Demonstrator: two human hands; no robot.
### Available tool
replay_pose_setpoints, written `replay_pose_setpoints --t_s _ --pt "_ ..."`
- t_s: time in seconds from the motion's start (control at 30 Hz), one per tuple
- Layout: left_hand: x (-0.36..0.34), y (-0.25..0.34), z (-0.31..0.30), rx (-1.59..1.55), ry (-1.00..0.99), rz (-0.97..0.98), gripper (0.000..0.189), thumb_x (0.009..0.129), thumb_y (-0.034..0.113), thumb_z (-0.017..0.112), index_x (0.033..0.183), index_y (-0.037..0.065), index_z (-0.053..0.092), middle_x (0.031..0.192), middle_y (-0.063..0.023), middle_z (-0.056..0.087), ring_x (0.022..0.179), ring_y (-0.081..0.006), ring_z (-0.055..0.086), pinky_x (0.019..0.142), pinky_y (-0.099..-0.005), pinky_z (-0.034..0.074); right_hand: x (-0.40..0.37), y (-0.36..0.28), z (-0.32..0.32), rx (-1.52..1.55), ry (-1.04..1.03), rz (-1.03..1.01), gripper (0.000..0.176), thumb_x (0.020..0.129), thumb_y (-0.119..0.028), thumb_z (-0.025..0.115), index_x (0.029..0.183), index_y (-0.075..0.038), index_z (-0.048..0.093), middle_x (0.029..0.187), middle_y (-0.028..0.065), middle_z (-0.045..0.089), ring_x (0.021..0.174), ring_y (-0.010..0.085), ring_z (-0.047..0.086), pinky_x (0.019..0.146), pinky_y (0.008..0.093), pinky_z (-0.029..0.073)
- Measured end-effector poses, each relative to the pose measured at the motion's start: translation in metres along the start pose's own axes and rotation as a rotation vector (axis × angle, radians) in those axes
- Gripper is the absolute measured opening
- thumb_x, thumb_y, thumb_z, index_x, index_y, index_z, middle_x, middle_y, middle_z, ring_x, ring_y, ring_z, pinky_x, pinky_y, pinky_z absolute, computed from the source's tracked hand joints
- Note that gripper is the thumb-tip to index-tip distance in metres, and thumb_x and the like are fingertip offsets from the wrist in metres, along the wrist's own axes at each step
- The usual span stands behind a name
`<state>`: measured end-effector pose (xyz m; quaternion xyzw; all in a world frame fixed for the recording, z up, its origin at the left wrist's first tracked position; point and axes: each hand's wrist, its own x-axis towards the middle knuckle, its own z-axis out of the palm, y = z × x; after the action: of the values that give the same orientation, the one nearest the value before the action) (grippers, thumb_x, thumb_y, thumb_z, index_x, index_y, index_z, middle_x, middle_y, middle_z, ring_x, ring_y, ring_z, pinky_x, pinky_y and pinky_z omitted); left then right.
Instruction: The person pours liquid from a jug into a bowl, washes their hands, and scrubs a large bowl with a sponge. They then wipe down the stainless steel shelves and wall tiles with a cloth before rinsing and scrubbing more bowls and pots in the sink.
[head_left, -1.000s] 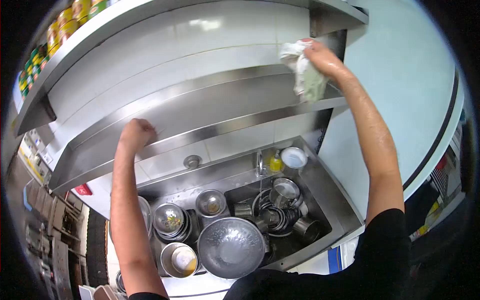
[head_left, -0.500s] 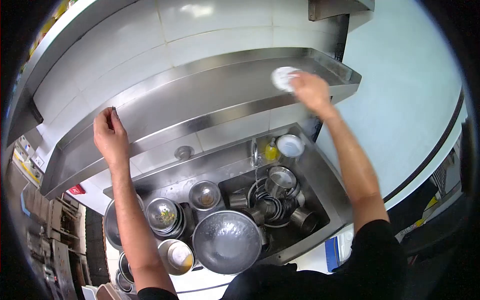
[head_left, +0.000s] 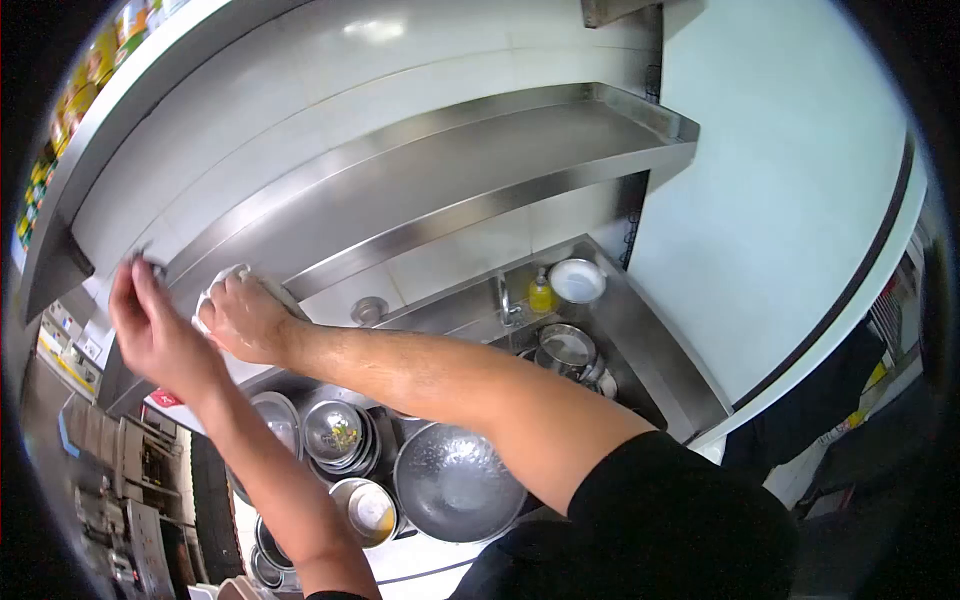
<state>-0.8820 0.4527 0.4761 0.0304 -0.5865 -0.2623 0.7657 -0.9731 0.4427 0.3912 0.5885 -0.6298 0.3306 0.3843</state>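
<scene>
My right hand point(head_left: 248, 318) grips a crumpled white cloth point(head_left: 226, 280) against the left part of a long stainless steel shelf point(head_left: 430, 175) on the tiled wall. Beside it, further left, my left hand point(head_left: 165, 335) is raised with the fingers pinched together. At those fingertips shows a small dark thing point(head_left: 148, 264), blurred and too small to name. My right forearm crosses over the sink area and hides part of it.
Below are a large wok point(head_left: 460, 490), stacked metal bowls point(head_left: 335, 432) and a pot with yellowish residue point(head_left: 366, 512). A sink point(head_left: 625, 390) holds pots under a tap point(head_left: 506, 300). Near it stand a yellow bottle point(head_left: 541, 292) and a white-looking bowl point(head_left: 578, 281). Cans line an upper shelf point(head_left: 150, 75).
My right hand has swept the cloth from the shelf's right end to its left end. My left hand has moved left and slightly down. The view has shifted a little.
</scene>
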Motion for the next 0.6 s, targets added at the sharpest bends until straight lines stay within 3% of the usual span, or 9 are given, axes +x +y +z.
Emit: replay_pose_setpoints --t_s 0.1,0.17,0.2,0.3,0.33,0.4,0.43,0.5,0.6 --pt "-0.048 0.018 -0.030 0.191 -0.059 0.164 0.014 0.100 0.005 0.060 0.108 -0.005 0.064 0.102 -0.0092 0.067 0.087 -0.0130 0.061 0.077 -0.0259 0.053 -0.037 0.051 -0.052 -0.022 0.093 -0.065 0.034 0.086 -0.037 0.067 0.102 -0.007 0.067 0.096 0.0150 0.064 0.092 0.0304 0.063 0.081 0.0429 0.050" --pt "-0.104 0.006 -0.052 0.363 -0.068 0.197 0.007 0.100 0.000 0.058 0.100 -0.004 0.063 0.094 -0.0088 0.063 0.083 -0.0166 0.060 0.075 -0.0285 0.051 -0.075 0.096 -0.115 -0.146 0.045 0.057 0.031 0.083 -0.037 0.068 0.100 -0.011 0.068 0.094 0.0105 0.064 0.091 0.0276 0.064 0.077 0.0425 0.053" --pt "-0.147 0.001 -0.058 0.266 -0.173 -0.036 0.008 0.098 -0.004 0.054 0.095 -0.003 0.061 0.092 -0.0091 0.062 0.081 -0.0177 0.058 0.074 -0.0294 0.050 -0.096 0.124 -0.143 -0.244 0.166 0.046 0.029 0.081 -0.037 0.070 0.096 -0.013 0.069 0.091 0.0084 0.065 0.086 0.0265 0.066 0.074 0.0421 0.054" --pt "-0.287 -0.020 -0.030 0.317 -0.628 -0.089 0.010 0.082 0.002 0.066 0.090 0.000 0.062 0.081 -0.0136 0.058 0.075 -0.0289 0.056 0.070 -0.0395 0.048 -0.156 0.210 -0.238 -0.457 0.179 0.090 0.027 0.079 -0.033 0.072 0.097 -0.013 0.071 0.090 0.0087 0.069 0.088 0.0279 0.068 0.077 0.0398 0.055" --pt "-0.343 -0.038 -0.028 0.231 -0.879 -0.364 0.014 0.081 0.003 0.066 0.095 0.001 0.065 0.087 -0.0167 0.062 0.079 -0.0332 0.059 0.073 -0.0400 0.049 -0.171 0.234 -0.263 -0.520 0.226 0.031 0.028 0.081 -0.031 0.071 0.101 -0.010 0.071 0.094 0.0105 0.069 0.090 0.0305 0.068 0.079 0.0411 0.055" --pt "-0.444 -0.058 -0.010 0.014 -1.142 -0.396 0.038 0.080 0.006 0.065 0.117 0.000 0.065 0.112 -0.0226 0.065 0.103 -0.0424 0.062 0.088 -0.0479 0.051 -0.193 0.267 -0.314 -0.543 0.099 0.179 0.027 0.090 -0.028 0.065 0.105 -0.007 0.070 0.105 0.0166 0.069 0.095 0.0343 0.066 0.084 0.0463 0.054" --pt "-0.457 -0.044 -0.001 -0.029 -1.270 -0.273 0.051 0.081 0.010 0.064 0.131 0.000 0.057 0.133 -0.0266 0.056 0.119 -0.0452 0.057 0.102 -0.0497 0.046 -0.202 0.288 -0.333 -0.588 0.053 0.240 0.031 0.095 -0.031 0.058 0.108 -0.005 0.069 0.109 0.0173 0.069 0.101 0.0373 0.065 0.089 0.0471 0.052" --pt "-0.517 -0.061 -0.009 0.009 -1.549 -0.303 0.061 0.083 0.016 0.066 0.141 0.001 0.050 0.147 -0.0287 0.044 0.131 -0.0462 0.047 0.112 -0.0481 0.039 -0.202 0.310 -0.376 -0.561 -0.059 0.519 0.039 0.099 -0.034 0.050 0.113 -0.002 0.067 0.113 0.0193 0.068 0.105 0.0404 0.063 0.095 0.0448 0.050" --pt "-0.467 -0.038 -0.020 -0.030 -1.705 -0.371 0.057 0.084 0.021 0.068 0.136 0.001 0.055 0.149 -0.0289 0.042 0.136 -0.0451 0.043 0.114 -0.0465 0.036 -0.199 0.346 -0.430 -0.438 -0.367 0.602 0.045 0.101 -0.034 0.043 0.121 0.003 0.062 0.128 0.0250 0.060 0.121 0.0398 0.056 0.107 0.0420 0.042"
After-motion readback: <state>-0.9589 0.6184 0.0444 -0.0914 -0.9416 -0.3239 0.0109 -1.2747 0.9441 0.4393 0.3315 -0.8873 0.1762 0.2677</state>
